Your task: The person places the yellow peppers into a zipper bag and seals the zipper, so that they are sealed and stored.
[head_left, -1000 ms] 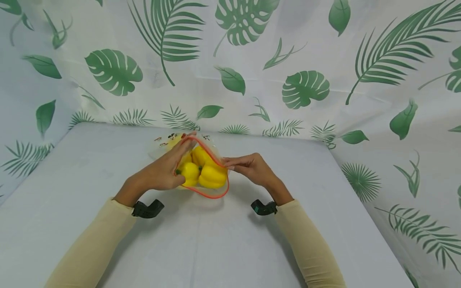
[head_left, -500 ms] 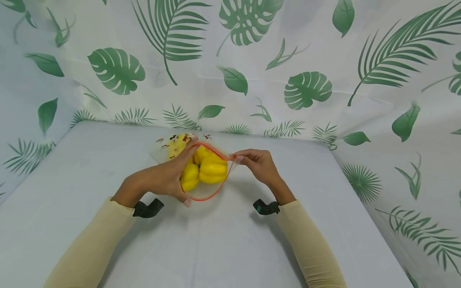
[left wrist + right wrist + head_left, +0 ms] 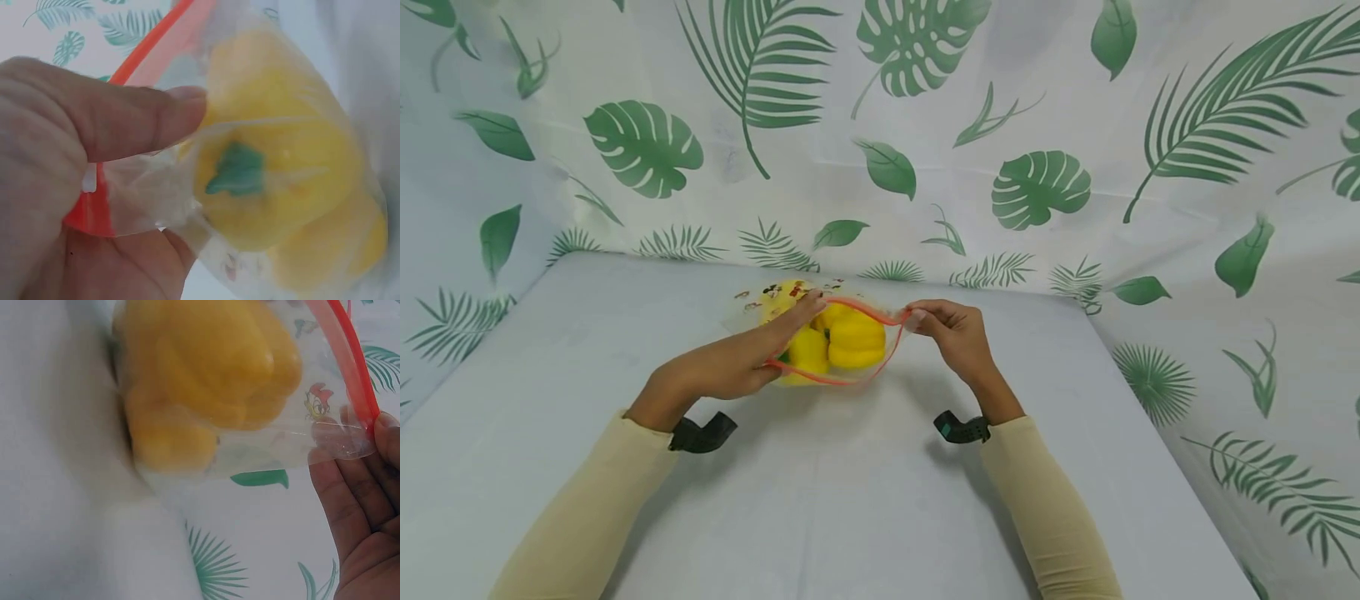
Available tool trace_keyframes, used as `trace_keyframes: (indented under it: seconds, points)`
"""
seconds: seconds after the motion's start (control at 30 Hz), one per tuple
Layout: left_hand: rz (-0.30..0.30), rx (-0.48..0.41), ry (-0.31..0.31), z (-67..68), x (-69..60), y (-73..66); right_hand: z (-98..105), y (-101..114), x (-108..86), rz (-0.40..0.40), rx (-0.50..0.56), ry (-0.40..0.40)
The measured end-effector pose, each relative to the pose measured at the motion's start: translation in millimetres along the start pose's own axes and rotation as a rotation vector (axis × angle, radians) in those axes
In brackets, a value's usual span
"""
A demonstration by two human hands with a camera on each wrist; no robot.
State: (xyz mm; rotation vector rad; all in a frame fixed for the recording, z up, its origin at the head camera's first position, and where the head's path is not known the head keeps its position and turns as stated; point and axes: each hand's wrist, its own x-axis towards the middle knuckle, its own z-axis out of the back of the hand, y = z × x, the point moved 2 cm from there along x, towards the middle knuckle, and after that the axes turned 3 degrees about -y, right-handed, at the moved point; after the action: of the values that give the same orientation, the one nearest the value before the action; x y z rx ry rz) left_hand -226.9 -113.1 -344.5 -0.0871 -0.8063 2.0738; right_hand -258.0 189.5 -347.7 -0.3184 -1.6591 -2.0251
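A clear zip bag (image 3: 868,311) with a red zip edge and small printed cartoon figures holds several yellow bell peppers (image 3: 856,340). Its mouth gapes between the two hands. My left hand (image 3: 722,365) holds the left end of the mouth; in the left wrist view the thumb (image 3: 147,119) lies on the near side of the plastic, fingers on the other. One pepper's green stem (image 3: 240,170) shows through the bag there. At the right corner, my right hand (image 3: 957,335) pinches the red zip edge (image 3: 359,381) between thumb and fingers.
Bag and hands are over a table with a white cover (image 3: 865,500). Behind it hangs a white cloth (image 3: 940,150) with green leaf prints. A black wrist camera (image 3: 703,433) sits on the left wrist, another camera (image 3: 961,427) on the right.
The right hand has moved right and slightly up, drawing the bag's corner along. The left hand's thumb has moved back up toward the mouth's edge. The bag has shifted slightly right.
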Motion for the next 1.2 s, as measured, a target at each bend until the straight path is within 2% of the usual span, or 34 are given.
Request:
trace_keyframes:
  seconds: [0.07, 0.13, 0.23, 0.3, 0.4, 0.5, 0.67, 0.9, 0.97, 1.07, 1.2]
  points:
    - [0.044, -0.027, -0.021, 4.0, -0.8, 1.1, 3.4, -5.6, 1.2, 0.004, 0.003, -0.015]
    - [0.058, -0.044, -0.039, 7.5, -1.6, 1.9, 6.5, -12.6, 2.7, 0.010, 0.004, -0.024]
    - [0.057, -0.049, -0.069, 11.9, -2.9, 3.3, 10.6, -23.4, 4.3, 0.011, 0.021, -0.037]
    - [0.036, -0.038, -0.091, 14.4, -3.8, 3.9, 12.0, -25.0, 4.4, 0.012, 0.031, -0.047]
    - [0.039, -0.026, -0.148, 17.9, -5.3, 6.4, 14.1, -24.6, 4.4, 0.014, 0.047, -0.067]
    - [0.037, -0.020, -0.262, 22.5, -7.3, 8.1, 16.4, -20.5, 4.9, 0.025, 0.050, -0.093]
    - [0.005, -0.056, -0.494, 29.6, -8.8, 7.6, 19.9, -8.7, 6.8, 0.066, 0.040, -0.160]
    - [0.068, -0.108, -0.779, 37.2, -15.1, -5.5, 23.1, 18.3, 6.2, 0.167, 0.106, -0.250]
    - [0.046, -0.150, -0.830, 38.6, -15.8, -8.8, 23.5, 26.3, 5.4, 0.202, 0.127, -0.267]
    - [0.012, -0.234, -0.876, 39.8, -16.0, -13.6, 23.4, 37.9, 3.0, 0.239, 0.148, -0.279]
    - [0.024, -0.286, -0.925, 42.1, -17.0, -20.7, 23.3, 50.5, -0.8, 0.277, 0.158, -0.272]
